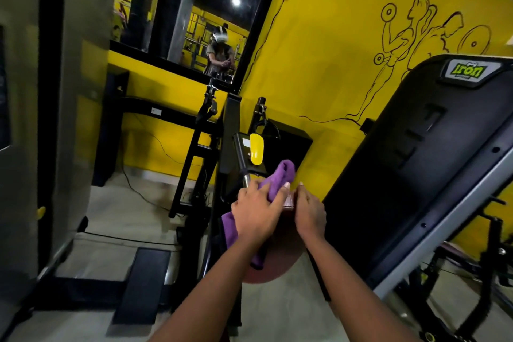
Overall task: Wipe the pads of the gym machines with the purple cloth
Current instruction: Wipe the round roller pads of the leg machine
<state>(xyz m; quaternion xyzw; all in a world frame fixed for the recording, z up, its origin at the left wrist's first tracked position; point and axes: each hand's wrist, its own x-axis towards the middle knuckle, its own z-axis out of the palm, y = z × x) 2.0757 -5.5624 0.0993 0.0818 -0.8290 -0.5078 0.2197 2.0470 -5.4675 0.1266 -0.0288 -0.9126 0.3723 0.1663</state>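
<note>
My left hand (256, 209) grips the purple cloth (280, 178) and presses it on top of a reddish-brown roller pad (277, 264) of the gym machine. The cloth bunches above my fingers and hangs down past my wrist on the left side of the pad. My right hand (309, 209) rests just to the right, fingers curled over the pad's top edge, touching the cloth's side. Most of the pad is hidden under my hands and forearms.
A large black tilted machine pad with an "Iron" logo (466, 71) stands close on the right. A yellow adjustment knob (256, 148) and a chrome rod (246, 179) sit just beyond the cloth. Black frames, a floor footplate (144, 283), a mirror and yellow walls surround.
</note>
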